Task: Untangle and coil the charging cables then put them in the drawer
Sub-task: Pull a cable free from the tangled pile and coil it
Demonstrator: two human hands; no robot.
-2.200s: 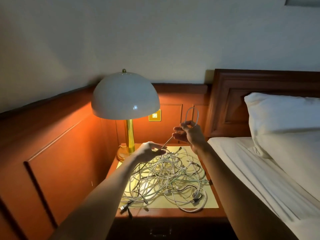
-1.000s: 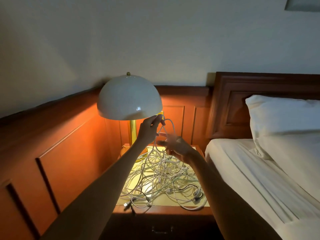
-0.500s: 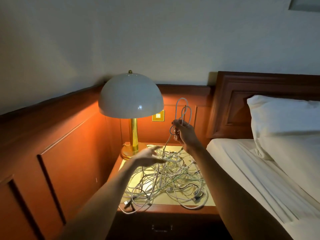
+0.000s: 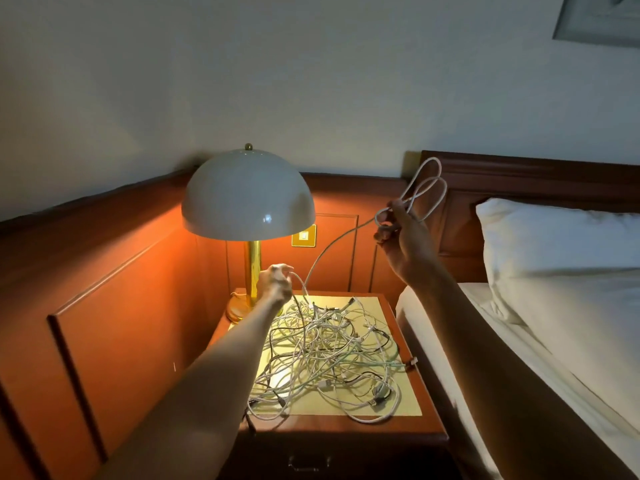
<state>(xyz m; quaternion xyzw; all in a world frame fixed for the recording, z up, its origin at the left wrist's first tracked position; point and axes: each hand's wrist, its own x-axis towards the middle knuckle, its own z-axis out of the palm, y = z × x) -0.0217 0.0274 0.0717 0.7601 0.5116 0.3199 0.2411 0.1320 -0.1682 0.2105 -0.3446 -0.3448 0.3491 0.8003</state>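
Shadow is covering the drawer (image 4: 309,463) at the near edge, its small handle barely showing beneath the bench (image 4: 346,427). On the bench's pale yellow top a tangle of charging cables (image 4: 329,348) is sprawling, mostly white with a few dark strands, one loop hanging over the near rim. Above the tangle's far side the left hand (image 4: 275,284) is hovering, its fingers pinching a white cable just clear of the heap. From there a strand (image 4: 332,244) is climbing rightward to the right hand (image 4: 403,237), which is hanging well above the bench, its fingers curling round a small coil (image 4: 424,188) whose loops are standing up past the knuckles. Behind the left hand a brass lamp (image 4: 247,199) with a white dome shade is glowing at the bench's far left corner, warming the reddish wood panelling (image 4: 104,271) and a brass switch plate (image 4: 303,235). To the right a bed (image 4: 519,358) in white sheets is carrying a pillow (image 4: 561,258) against a dark headboard (image 4: 519,174). Farther up, a pale wall (image 4: 311,81) is rising, a framed picture (image 4: 602,19) showing at the top right corner.
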